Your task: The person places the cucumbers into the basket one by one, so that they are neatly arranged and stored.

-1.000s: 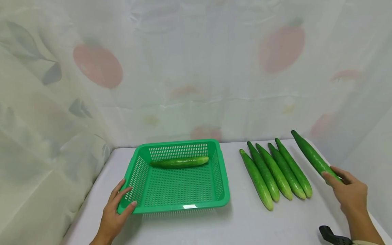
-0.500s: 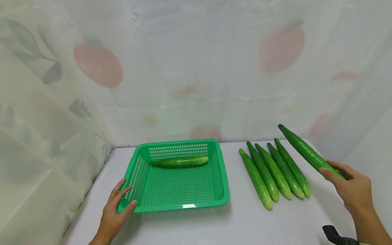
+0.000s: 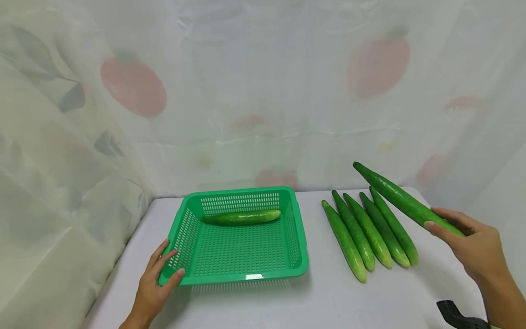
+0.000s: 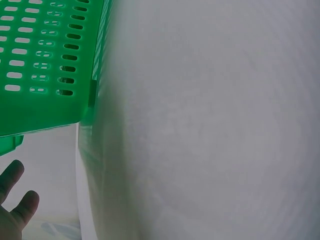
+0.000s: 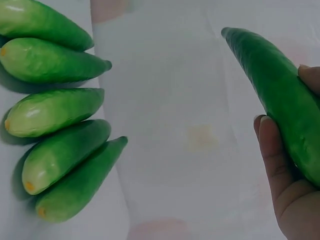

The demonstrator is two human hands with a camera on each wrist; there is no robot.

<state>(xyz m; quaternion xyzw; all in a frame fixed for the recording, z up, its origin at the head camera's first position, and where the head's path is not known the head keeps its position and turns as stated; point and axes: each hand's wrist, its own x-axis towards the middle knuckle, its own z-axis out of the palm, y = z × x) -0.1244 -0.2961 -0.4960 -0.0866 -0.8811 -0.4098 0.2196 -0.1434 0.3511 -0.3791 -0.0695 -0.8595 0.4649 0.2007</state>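
In the head view my right hand [image 3: 476, 242] holds a cucumber [image 3: 404, 198] by its near end, raised above the table at the right, its dark tip pointing up and left. The right wrist view shows thumb and fingers around that same cucumber [image 5: 280, 85]. My left hand [image 3: 152, 285] rests on the left front corner of a green plastic basket [image 3: 242, 277], fingers spread and fairly straight along the rim. One cucumber [image 3: 242, 218] lies crosswise inside the basket, near its back wall. In the left wrist view, fingertips [image 4: 27, 205] show below the basket [image 4: 45, 110].
Several cucumbers [image 3: 344, 240] lie side by side on the white table [image 3: 328, 306], slanting, between the basket and my right hand. A pale curtain with fruit prints [image 3: 246, 91] hangs behind and at the sides. A black strap end [image 3: 456, 315] shows near my right wrist.
The cucumber in my right hand has risen and swung left, its tip now over the far ends of the row. My left hand and the basket have stayed in place.
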